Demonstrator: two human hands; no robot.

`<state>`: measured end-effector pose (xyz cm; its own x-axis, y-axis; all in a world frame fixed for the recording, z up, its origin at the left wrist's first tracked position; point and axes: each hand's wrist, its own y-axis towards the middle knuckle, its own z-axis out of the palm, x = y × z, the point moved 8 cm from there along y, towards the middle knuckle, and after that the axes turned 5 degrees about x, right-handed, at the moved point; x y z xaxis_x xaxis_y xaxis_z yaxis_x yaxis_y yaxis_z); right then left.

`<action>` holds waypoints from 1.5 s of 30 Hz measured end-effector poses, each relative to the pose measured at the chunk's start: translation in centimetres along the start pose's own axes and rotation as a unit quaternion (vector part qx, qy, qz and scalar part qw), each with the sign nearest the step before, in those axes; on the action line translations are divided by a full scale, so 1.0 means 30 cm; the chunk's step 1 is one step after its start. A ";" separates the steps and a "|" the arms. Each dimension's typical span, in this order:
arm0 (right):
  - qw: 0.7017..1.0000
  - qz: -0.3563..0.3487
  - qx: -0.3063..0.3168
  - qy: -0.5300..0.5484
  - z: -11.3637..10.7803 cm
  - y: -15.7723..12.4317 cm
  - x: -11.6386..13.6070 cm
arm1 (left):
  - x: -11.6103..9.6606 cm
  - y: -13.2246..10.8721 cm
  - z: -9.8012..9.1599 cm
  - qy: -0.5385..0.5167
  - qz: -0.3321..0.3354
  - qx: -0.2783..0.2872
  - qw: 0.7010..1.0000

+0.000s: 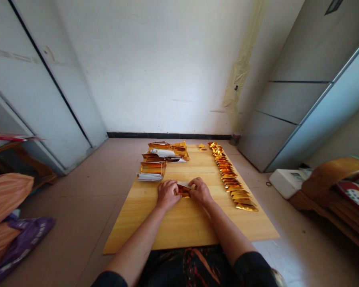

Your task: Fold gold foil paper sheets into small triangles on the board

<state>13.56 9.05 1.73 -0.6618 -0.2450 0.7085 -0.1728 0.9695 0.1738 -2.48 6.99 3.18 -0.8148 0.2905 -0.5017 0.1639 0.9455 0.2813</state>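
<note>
Between my hands, near the middle of the wooden table (167, 223), is a gold foil sheet (184, 192) with a white paper strip along its far side. My left hand (168, 194) grips its left end, thumb and fingers closed on it. At the right end my right hand (201, 191) pinches the same sheet, fingers bent. Beyond my left hand lie stacks of gold foil sheets (152, 167), some with white paper showing. To the right runs a long row of folded gold foil pieces (229, 175), overlapping one another.
One small gold foil piece (202, 147) lies apart at the table's far edge. A white wall (155, 79) stands behind. On the right are a refrigerator (275, 107), a white box (287, 182) and a wooden seat (323, 199). Orange and purple bags (24, 243) lie at left.
</note>
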 end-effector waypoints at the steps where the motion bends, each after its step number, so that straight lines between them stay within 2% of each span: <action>1: 1.000 -0.002 0.001 -0.001 0.001 -0.003 0.003 | 0.000 0.000 -0.002 -0.003 0.004 -0.006 1.000; 5: 0.999 -0.013 0.002 -0.035 -0.004 -0.016 0.021 | 0.003 -0.003 -0.006 -0.006 0.005 -0.022 1.000; 9: 0.995 -0.053 0.010 -0.085 -0.003 -0.030 0.050 | -0.001 -0.009 -0.015 0.000 0.004 -0.040 0.999; 13: 0.991 -0.071 0.010 -0.113 -0.003 -0.038 0.057 | -0.006 -0.009 -0.015 0.005 0.009 -0.032 0.999; 22: 0.984 -0.024 0.080 -0.155 0.019 -0.033 0.059 | 0.012 0.001 0.012 0.000 0.014 0.000 1.000; 31: 0.988 -0.038 0.078 -0.127 0.015 -0.032 0.049 | 0.014 -0.003 0.017 0.006 0.013 0.000 1.000; 38: 0.984 -0.119 0.049 -0.123 0.016 -0.063 0.081 | 0.005 -0.007 0.011 0.002 0.023 0.003 1.000; 45: 0.971 -0.158 0.060 -0.168 0.017 -0.092 0.106 | 0.005 -0.011 0.018 0.017 0.031 0.015 0.999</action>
<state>11.56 5.59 3.17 -0.7591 -0.5389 0.3651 -0.4773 0.8422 0.2507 -2.35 6.80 2.56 -0.8211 0.3441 -0.4554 0.2309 0.9299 0.2863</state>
